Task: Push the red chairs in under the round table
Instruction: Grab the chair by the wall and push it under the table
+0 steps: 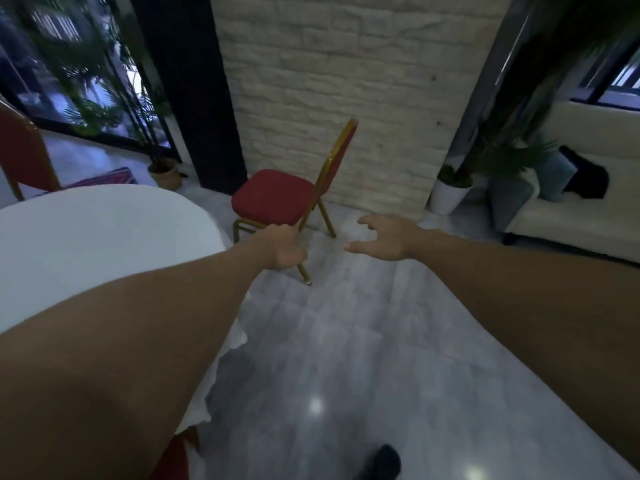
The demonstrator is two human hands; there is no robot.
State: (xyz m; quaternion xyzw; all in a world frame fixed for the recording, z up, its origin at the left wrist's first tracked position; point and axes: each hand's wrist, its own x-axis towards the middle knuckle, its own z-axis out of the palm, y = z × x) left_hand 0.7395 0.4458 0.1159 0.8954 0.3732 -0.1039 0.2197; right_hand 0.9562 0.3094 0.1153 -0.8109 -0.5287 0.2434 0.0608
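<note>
A red chair [273,199] with a gold frame stands on the grey floor, clear of the round table [86,237], its back toward the white brick wall. A white cloth covers the table at the left. My left hand [282,249] reaches forward with its fingers curled and overlaps the chair's front leg in the view; nothing shows in it. My right hand [384,239] is stretched out to the right of the chair, fingers spread and empty. A second red chair [20,161] stands beyond the table at far left. Part of a third red chair [173,459] shows at the table's near edge.
A white sofa [571,209] with cushions stands at the right. A white potted plant [450,192] sits by the brick wall [346,81], and a basket planter [166,174] by the left window. Open grey floor lies between me and the chair. My dark shoe [381,462] shows below.
</note>
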